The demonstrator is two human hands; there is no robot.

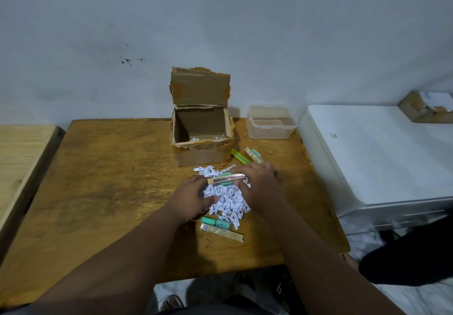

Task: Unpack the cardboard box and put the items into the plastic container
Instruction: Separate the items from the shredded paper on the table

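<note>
An open cardboard box (201,143) stands at the table's far middle, its lid flap up, with a few paper shreds inside. The clear plastic container (269,124) sits right of it. A heap of white shredded paper (226,198) lies in front of the box. My left hand (190,199) cups the heap's left side. My right hand (263,184) rests on its right side, touching a slim gold carton and teal tube (224,179) on top. Another teal tube (217,222) and gold carton (221,232) lie nearer me. A green item (239,156) and one more carton (253,155) lie by the box.
The wooden table (110,179) has open surface on its left half. A white appliance (380,155) stands right of the table with another cardboard box (426,106) on it. A pale wooden surface (22,157) is at the left. A dark object (411,258) is at the lower right.
</note>
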